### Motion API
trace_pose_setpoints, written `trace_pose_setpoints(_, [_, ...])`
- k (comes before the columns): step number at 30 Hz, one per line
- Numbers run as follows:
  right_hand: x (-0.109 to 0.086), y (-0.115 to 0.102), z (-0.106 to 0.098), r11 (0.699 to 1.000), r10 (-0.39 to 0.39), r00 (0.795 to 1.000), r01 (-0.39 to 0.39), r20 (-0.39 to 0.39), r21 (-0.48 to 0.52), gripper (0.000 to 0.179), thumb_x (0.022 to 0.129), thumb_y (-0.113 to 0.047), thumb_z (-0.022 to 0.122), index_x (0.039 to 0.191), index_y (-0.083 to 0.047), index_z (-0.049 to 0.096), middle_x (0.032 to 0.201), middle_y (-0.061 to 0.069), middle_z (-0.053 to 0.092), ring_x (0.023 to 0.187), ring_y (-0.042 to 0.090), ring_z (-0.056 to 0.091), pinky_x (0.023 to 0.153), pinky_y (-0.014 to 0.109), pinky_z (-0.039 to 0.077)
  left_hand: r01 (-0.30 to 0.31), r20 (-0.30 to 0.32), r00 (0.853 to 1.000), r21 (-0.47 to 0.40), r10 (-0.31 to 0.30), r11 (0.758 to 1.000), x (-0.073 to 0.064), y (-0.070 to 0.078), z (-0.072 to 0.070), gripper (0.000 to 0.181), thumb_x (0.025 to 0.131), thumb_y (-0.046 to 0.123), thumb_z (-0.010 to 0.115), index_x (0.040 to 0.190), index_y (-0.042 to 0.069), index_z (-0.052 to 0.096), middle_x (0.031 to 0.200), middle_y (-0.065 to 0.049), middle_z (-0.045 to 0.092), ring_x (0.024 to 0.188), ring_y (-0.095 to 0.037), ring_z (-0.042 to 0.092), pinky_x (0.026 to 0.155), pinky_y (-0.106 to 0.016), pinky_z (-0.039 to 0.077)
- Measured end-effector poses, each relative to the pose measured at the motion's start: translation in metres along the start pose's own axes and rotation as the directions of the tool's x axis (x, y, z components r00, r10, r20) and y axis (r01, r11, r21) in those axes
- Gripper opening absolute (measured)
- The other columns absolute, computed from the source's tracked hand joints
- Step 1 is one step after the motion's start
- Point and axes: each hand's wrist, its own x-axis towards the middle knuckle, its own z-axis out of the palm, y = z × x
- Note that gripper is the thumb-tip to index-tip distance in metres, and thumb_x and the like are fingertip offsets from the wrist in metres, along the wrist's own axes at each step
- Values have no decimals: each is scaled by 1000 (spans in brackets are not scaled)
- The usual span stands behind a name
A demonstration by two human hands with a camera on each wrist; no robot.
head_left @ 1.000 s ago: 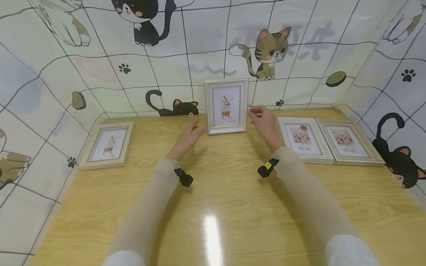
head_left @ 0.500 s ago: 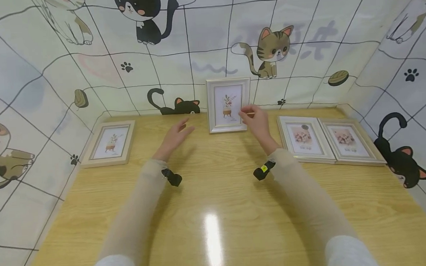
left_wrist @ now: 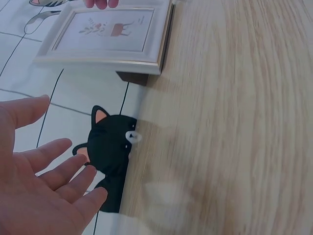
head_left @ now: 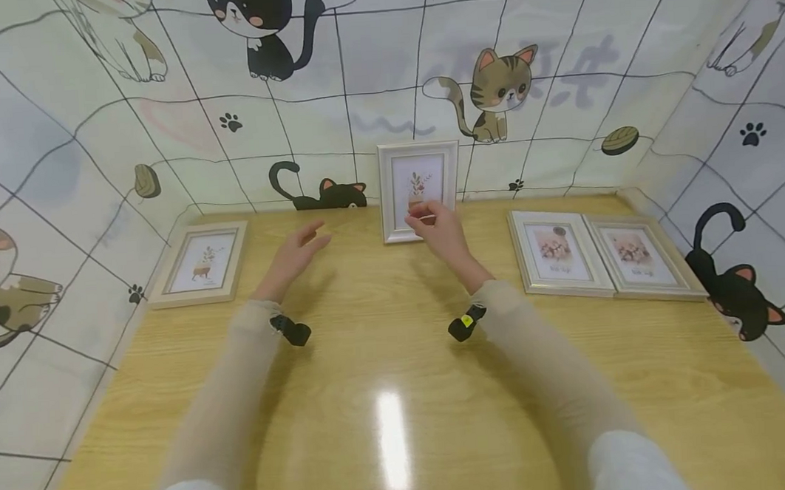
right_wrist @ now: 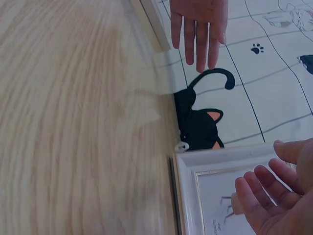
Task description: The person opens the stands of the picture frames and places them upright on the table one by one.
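Observation:
A white picture frame with a potted-plant print stands upright at the back of the table, close to the wall. Part of its dark stand shows behind it in the left wrist view. My right hand is in front of this frame, fingers loosely bent and holding nothing; in the head view it covers the lower part of the print. To the left of the frame, my left hand hovers over the table with its fingers spread and nothing in them.
A light wood-coloured frame with a similar plant print lies at the left. Two more frames, one white and one beige, lie side by side at the right. Cat-patterned sheeting encloses the wooden table.
Both hands have moved left. My right hand has come from the frame's right edge to in front of it, and my left hand has drawn away. The frame stays standing.

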Motion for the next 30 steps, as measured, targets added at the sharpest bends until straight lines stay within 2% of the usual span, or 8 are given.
trace_pose_setpoints(5, [-4, -4, 15, 1000, 3, 999, -2, 53, -21, 26, 97, -15, 65, 117, 0, 65, 116, 17, 68, 108, 32, 66, 92, 42, 58, 8, -22, 1000, 8, -8, 1000, -9, -12, -12, 63, 102, 45, 48, 156, 16, 34, 164, -13, 30, 152, -33, 28, 123, -54, 28])
trace_pose_setpoints(11, [-6, -8, 32, 999, -30, 996, 32, 88, -18, 26, 96, -14, 67, 116, 1, 65, 113, 18, 69, 105, 32, 68, 93, 41, 58, 31, -69, 997, -1, -31, 1000, -21, -24, -32, 61, 104, 38, 48, 155, 9, 33, 163, -18, 28, 152, -37, 25, 124, -55, 24])
trace_pose_setpoints(13, [-5, -8, 37, 999, -32, 993, 34, 114, -19, 27, 96, -16, 67, 118, 0, 65, 115, 16, 69, 106, 32, 68, 93, 41, 58, 33, -84, 996, 24, -31, 999, -25, -30, -42, 61, 105, 38, 47, 155, 6, 33, 163, -20, 28, 152, -39, 24, 124, -56, 24])
trace_pose_setpoints(18, [-5, -12, 48, 999, -28, 980, 32, 199, -14, 33, 96, -19, 68, 124, -3, 63, 122, 14, 68, 112, 30, 67, 97, 40, 57, 64, -134, 990, 117, -48, 991, -40, -45, -65, 64, 104, 45, 44, 156, 9, 32, 161, -22, 30, 149, -44, 28, 120, -61, 27])
trace_pose_setpoints(24, [-7, -16, 59, 997, -34, 953, 13, 302, 73, 42, 95, -21, 69, 132, -5, 60, 133, 12, 65, 119, 28, 65, 103, 37, 54, 104, -234, 970, 151, -67, 983, -57, -67, -85, 64, 104, 46, 44, 154, 7, 35, 159, -26, 31, 145, -51, 30, 117, -66, 28])
trace_pose_setpoints(30, [-11, -15, 70, 993, -41, 929, -5, 369, 121, 49, 94, -23, 70, 137, -4, 57, 139, 13, 61, 125, 28, 62, 108, 36, 51, 161, -319, 941, 124, -114, 979, -68, -82, -97, 59, 104, 38, 47, 154, 7, 37, 158, -26, 34, 137, -52, 42, 110, -65, 38])
